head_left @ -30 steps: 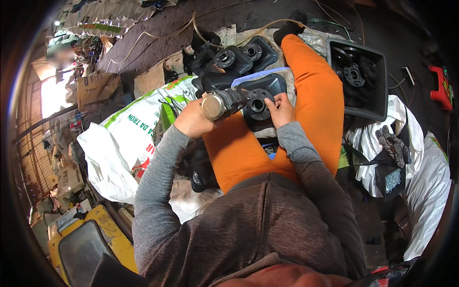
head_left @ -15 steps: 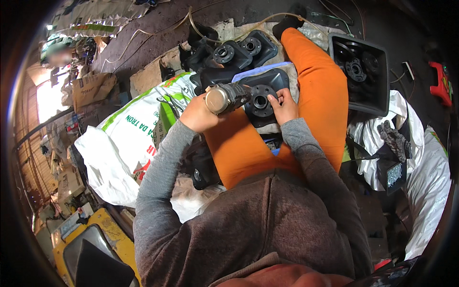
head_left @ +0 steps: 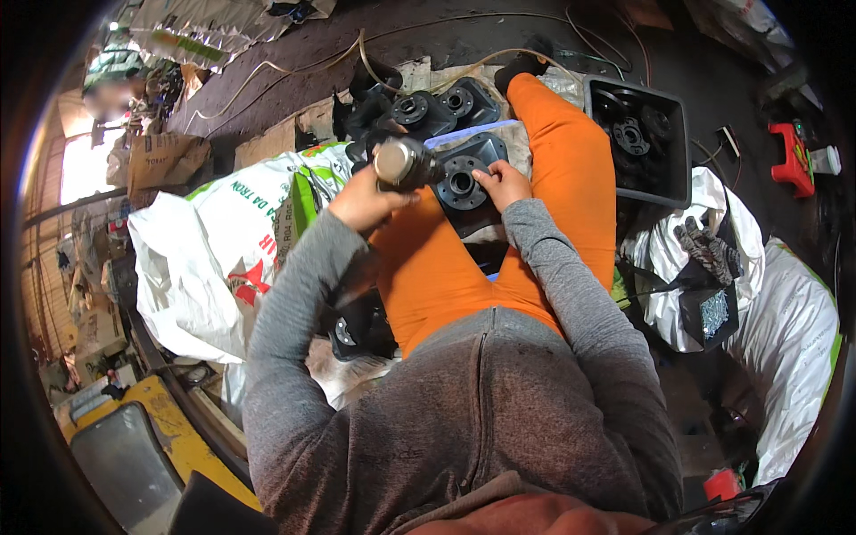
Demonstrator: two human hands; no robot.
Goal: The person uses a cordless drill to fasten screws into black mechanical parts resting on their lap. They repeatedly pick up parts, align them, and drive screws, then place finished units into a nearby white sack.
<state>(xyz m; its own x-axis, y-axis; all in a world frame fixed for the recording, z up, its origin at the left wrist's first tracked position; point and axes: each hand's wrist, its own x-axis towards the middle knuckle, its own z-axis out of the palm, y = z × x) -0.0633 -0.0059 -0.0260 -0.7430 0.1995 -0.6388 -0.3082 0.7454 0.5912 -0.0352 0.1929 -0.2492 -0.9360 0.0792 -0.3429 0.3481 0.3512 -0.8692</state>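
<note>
Left hand: the left hand [head_left: 364, 201] is seen closed in a fist around the body of a power tool [head_left: 403, 164], just left of the black flanged plate [head_left: 465, 176].
Power tool: a round, dull metal end is turned up toward the camera; the dark body runs from the fist rightward, so the long axis lies roughly level, pointing at the plate's left edge. Whether the tip touches the plate cannot be told.
Right hand: the right hand [head_left: 505, 182] is laid on the right edge of the plate, fingers half curled and pressed on its rim, not wrapped around it.
Black flanged plate: it is rested on the orange-clad thigh [head_left: 544, 169], face up, with a round hub and centre hole turned toward the camera; its longer side is tilted up toward the right.
Beyond the plate: more black flanged parts [head_left: 432, 107] are lain on cardboard just above it.
Right of the plate: a dark crate [head_left: 679, 152] is seen holding similar parts.
Left of the plate: white printed sacks [head_left: 223, 241] are spread out.
</note>
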